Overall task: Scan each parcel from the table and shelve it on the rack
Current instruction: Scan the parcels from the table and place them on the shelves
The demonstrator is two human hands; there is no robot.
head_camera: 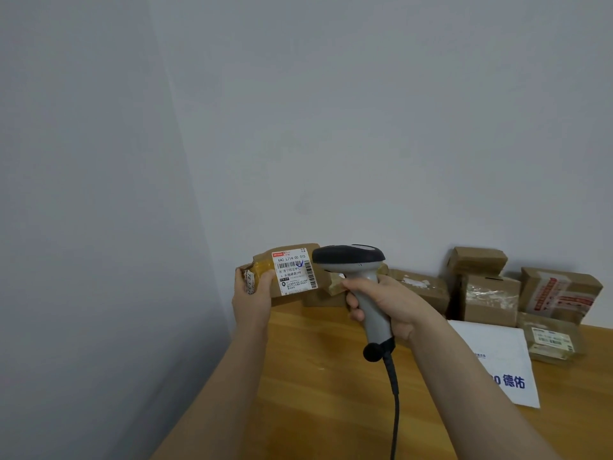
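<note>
My left hand (252, 295) grips a small brown cardboard parcel (292, 273) by its left end, lifted above the wooden table (315, 376), its white shipping label with a barcode facing me. My right hand (384, 302) grips the grey handle of a barcode scanner (361, 277). The scanner's dark head sits just right of the label and points at it. A black cable hangs from the handle down to the bottom edge of the view.
Several brown cardboard parcels (491, 293) stand along the wall at the back right of the table. A white mailer bag with blue print (497, 356) lies in front of them. A small taped parcel (550, 340) sits at the far right. Grey walls meet at the left.
</note>
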